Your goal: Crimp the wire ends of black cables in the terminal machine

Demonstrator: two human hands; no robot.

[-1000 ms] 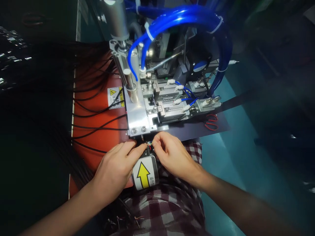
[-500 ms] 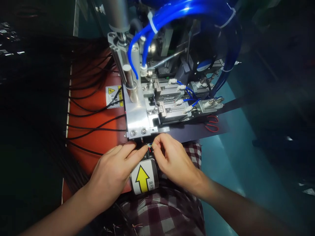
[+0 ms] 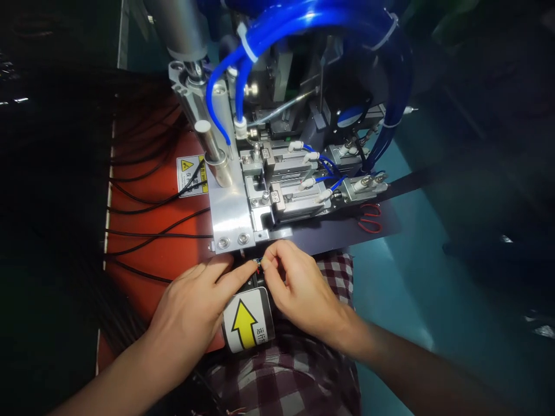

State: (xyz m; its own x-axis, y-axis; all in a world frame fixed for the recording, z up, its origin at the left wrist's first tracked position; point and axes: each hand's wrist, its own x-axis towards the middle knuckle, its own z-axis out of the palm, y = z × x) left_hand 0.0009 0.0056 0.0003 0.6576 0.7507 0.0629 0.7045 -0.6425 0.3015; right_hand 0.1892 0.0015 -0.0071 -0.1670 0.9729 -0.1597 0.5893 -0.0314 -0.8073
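Note:
Small coloured wires (image 3: 259, 266) show between my fingertips, just in front of the machine's metal plate (image 3: 232, 222). My left hand (image 3: 195, 303) reaches in from the left with its index finger pressed at the wires; its thumb side is partly hidden. From the right, my right hand (image 3: 299, 280) pinches at the same wires with thumb and index finger together. Just below the fingertips lies a rounded part bearing a white label with a yellow arrow (image 3: 245, 323). Exactly which wire each hand grips is too small to tell.
Behind the hands stand metal cylinders (image 3: 299, 196) with thick blue tubes (image 3: 299, 20). Black cables (image 3: 151, 234) cross an orange surface (image 3: 143, 222) at left. Red-handled scissors (image 3: 369, 218) lie at right on a dark plate. Checkered cloth (image 3: 299, 375) is below.
The whole view has shifted, so the machine and both hands appear slightly further left. The hands stay together at the wires, with nothing visibly let go.

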